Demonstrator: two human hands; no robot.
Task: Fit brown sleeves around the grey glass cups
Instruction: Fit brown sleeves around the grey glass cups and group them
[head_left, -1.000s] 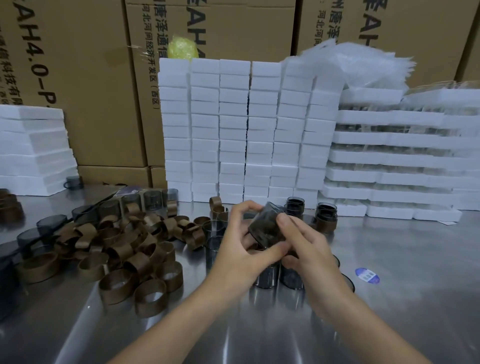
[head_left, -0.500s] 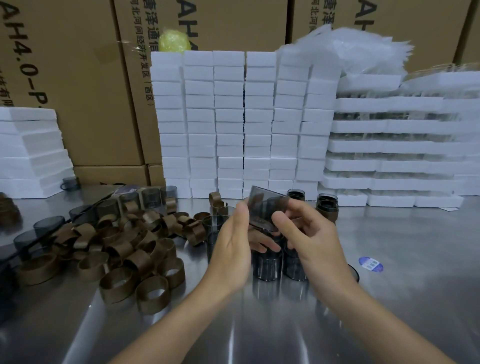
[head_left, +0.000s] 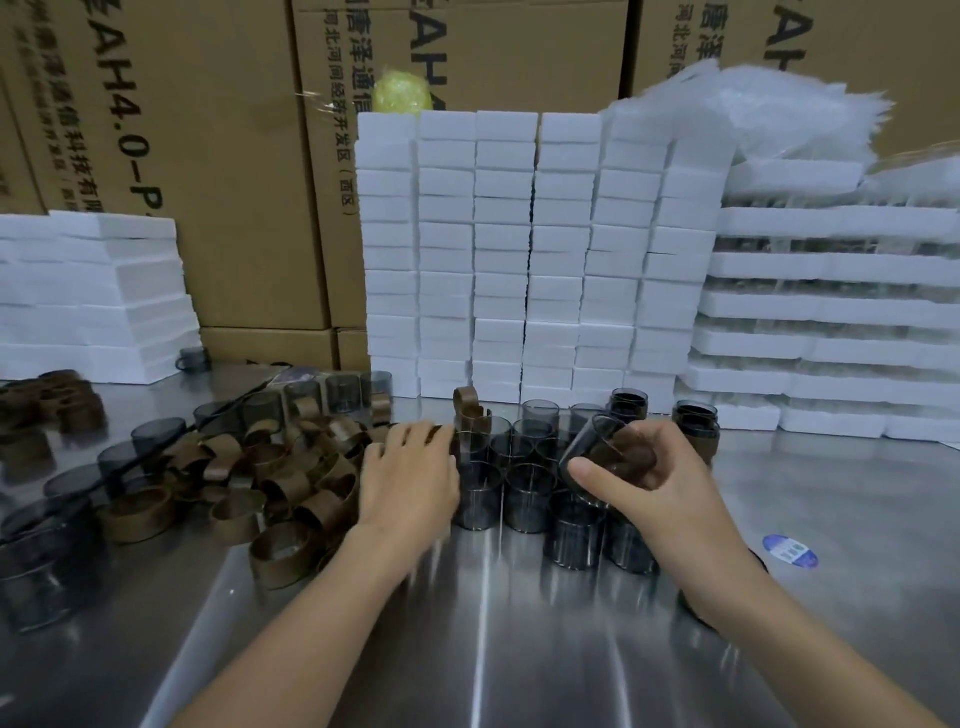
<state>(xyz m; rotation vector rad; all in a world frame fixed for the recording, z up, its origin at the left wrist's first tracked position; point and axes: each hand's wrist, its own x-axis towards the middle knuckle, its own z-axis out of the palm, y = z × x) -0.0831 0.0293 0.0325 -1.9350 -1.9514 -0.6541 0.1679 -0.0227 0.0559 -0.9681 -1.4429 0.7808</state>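
Work beside the cluster of upright cups (head_left: 530, 493).
Right hand (head_left: 644, 483) curls round a tilted grey glass cup (head_left: 589, 447) above the cluster; left hand (head_left: 410, 478), fingers flat, rests on brown sleeves (head_left: 291, 488) just left of it.

Reference: white foam stack (head_left: 519, 249). In front of it, the left hand (head_left: 410, 478) is motion-blurred; any grip on the brown sleeves (head_left: 291, 478) cannot be determined. The right hand (head_left: 660, 478) covers the base of the tilted cup (head_left: 588, 446). Front-left, grey cups (head_left: 41, 582) are cropped by the frame edge. Front-right, the sticker (head_left: 789, 552) print is illegible.
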